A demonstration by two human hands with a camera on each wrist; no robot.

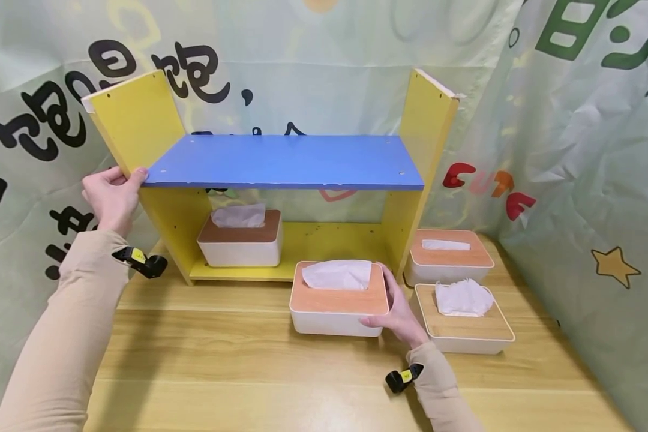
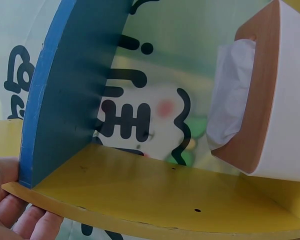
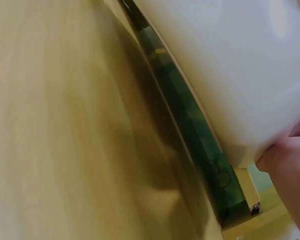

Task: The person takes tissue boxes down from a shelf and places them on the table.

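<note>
My left hand (image 1: 113, 195) grips the front edge of the yellow side panel (image 1: 140, 123) of a shelf unit, its thumb at the left end of the blue shelf board (image 1: 297, 159). In the left wrist view, the fingers (image 2: 27, 220) curl around that panel edge. My right hand (image 1: 402, 312) grips the right end of a white tissue box (image 1: 329, 323) with a light wooden lid and a tissue sticking out. This box is in front of the unit's lower compartment, and the right wrist view shows its white wall (image 3: 240, 65) raised over the table.
A tissue box (image 1: 240, 252) with a darker brown lid stands at the left inside the lower compartment. Right of the unit are two more tissue boxes, one behind (image 1: 448, 273) and one nearer (image 1: 470, 345). A printed cloth (image 1: 313, 90) hangs behind the wooden table (image 1: 237, 372).
</note>
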